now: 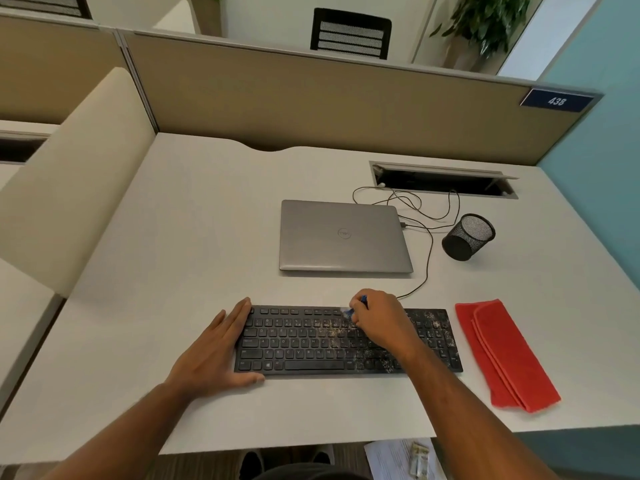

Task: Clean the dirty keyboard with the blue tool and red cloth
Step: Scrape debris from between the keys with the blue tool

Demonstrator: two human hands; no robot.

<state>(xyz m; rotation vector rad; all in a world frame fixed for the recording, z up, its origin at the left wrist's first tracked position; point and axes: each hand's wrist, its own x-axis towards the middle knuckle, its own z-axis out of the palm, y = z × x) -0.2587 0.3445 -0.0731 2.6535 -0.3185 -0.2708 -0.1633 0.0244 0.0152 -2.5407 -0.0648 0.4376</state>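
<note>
A black keyboard (311, 344) lies near the desk's front edge, speckled with pale dirt over its middle and right keys. My right hand (379, 322) grips the small blue tool (349, 310), whose pale tip touches the top key rows near the middle. My left hand (216, 351) lies flat with straight fingers against the keyboard's left end, thumb along its front corner. The folded red cloth (505, 355) rests on the desk just right of the keyboard, untouched.
A shut grey laptop (343, 235) sits behind the keyboard, with thin cables (427, 244) running to an open cable hatch (443, 180). A black mesh cup (467, 237) lies tipped at the right. Beige partitions (311, 98) close off the back and left.
</note>
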